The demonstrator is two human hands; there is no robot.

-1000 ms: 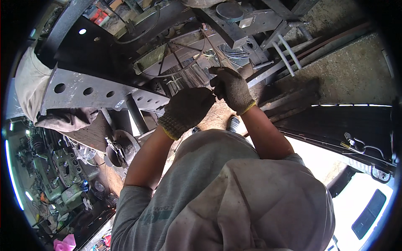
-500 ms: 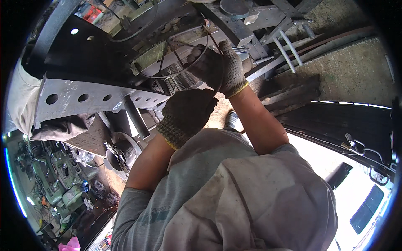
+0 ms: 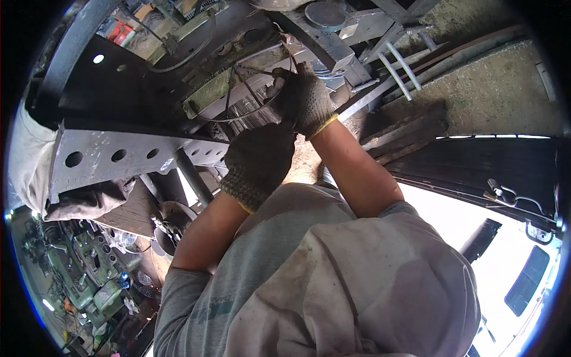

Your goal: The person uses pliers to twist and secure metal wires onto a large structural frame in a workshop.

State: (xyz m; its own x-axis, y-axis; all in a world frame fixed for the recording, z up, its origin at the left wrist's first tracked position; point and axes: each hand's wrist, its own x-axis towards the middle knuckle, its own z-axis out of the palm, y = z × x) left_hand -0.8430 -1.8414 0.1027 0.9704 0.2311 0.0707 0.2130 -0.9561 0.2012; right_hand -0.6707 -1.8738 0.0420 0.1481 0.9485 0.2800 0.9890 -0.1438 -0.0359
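A thin dark metal hoop (image 3: 231,121) with straight rods across it is held in front of me, above the bench. My right hand (image 3: 310,102), in a knitted work glove with a yellow cuff, closes round its right side. Nearer to me, my left hand (image 3: 259,156), gloved the same way, is closed at the near edge of the hoop; its fingertips are hidden beneath the glove's back. The two gloves almost meet. Behind the hoop lies a long metal bar (image 3: 208,92) beside a bundle of thin strips (image 3: 247,116).
A steel beam with round holes (image 3: 134,152) runs across the left, with cloth (image 3: 89,199) hanging under it. Steel bars and a round plate (image 3: 326,16) stand at the far side. Green machinery (image 3: 83,265) is at lower left, a dark panel (image 3: 476,169) at right.
The hoop has come down and tilted, so its upper arc no longer stands out. My right hand has moved slightly left and nearer to my left hand, which has shifted little.
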